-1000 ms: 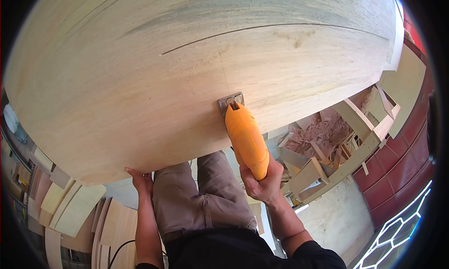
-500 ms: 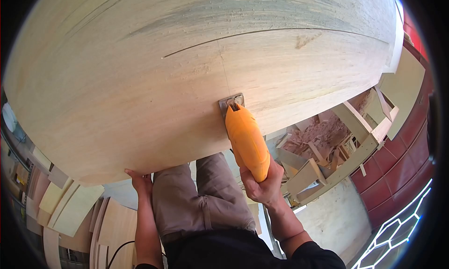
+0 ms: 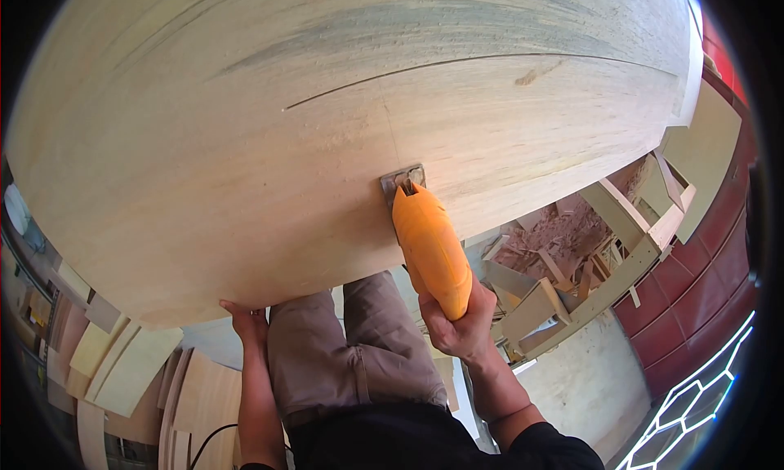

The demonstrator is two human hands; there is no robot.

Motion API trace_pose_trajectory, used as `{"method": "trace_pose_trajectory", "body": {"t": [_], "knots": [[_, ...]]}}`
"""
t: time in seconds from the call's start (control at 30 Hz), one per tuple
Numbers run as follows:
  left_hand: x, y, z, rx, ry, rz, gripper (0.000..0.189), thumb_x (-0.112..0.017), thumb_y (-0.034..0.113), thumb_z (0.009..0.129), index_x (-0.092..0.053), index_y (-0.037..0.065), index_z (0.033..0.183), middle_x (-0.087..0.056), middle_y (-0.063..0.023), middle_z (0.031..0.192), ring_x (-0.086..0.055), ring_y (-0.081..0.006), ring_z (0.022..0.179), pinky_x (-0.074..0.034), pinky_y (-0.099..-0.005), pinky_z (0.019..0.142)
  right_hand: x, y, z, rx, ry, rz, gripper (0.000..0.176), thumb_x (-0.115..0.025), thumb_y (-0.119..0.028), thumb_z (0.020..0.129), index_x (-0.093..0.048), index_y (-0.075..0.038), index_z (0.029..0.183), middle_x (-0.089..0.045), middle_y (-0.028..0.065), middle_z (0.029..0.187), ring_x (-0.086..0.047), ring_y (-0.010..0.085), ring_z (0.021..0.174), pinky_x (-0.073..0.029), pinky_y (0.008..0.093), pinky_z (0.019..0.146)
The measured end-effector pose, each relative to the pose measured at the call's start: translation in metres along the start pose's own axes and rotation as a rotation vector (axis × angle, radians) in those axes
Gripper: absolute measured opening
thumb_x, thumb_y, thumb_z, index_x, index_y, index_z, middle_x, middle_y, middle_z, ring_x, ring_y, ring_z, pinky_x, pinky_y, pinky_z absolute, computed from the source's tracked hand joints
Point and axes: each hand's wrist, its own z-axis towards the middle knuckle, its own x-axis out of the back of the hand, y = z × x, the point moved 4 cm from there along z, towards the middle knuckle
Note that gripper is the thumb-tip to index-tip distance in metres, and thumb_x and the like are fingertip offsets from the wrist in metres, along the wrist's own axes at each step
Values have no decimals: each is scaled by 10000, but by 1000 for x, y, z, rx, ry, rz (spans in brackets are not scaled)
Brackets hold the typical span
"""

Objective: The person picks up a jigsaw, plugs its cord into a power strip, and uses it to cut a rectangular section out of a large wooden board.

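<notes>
A large pale plywood sheet (image 3: 204,184) fills the upper view, with a long curved slit in it and a faint pencil line running down towards the tool. My right hand (image 3: 464,319) is wrapped round the handle of an orange power tool (image 3: 433,245), which looks like a jigsaw. Its metal base plate (image 3: 392,188) rests on the sheet at the lower end of the pencil line. At the sheet's near edge, my left hand (image 3: 249,319) holds the plywood, its thumb out to the left and its other fingers mostly hidden beneath.
Cut boards (image 3: 135,372) stand at the lower left beside a black cable (image 3: 214,431). Right of my legs is a wooden frame (image 3: 608,286) with offcuts and reddish sawdust (image 3: 555,237) inside. Dark red panels (image 3: 686,282) line the far right.
The slit and pencil line appear slightly lower in view. The tool and both hands have hardly moved, with the tool's base plate still on the sheet.
</notes>
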Motion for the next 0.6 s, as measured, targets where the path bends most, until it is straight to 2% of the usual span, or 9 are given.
{"method": "trace_pose_trajectory", "body": {"t": [0.6], "knots": [[0,-1,2,12,6,4,762,-273,651,983,-325,68,1472,-419,-85,1462,-446,-236,1313,-399,-396,1101,1,-11,7,8,1,-15,236,-685,-79,708,-621,-26,930,-634,111,783,-647,251,642,-525,317,635]]}}
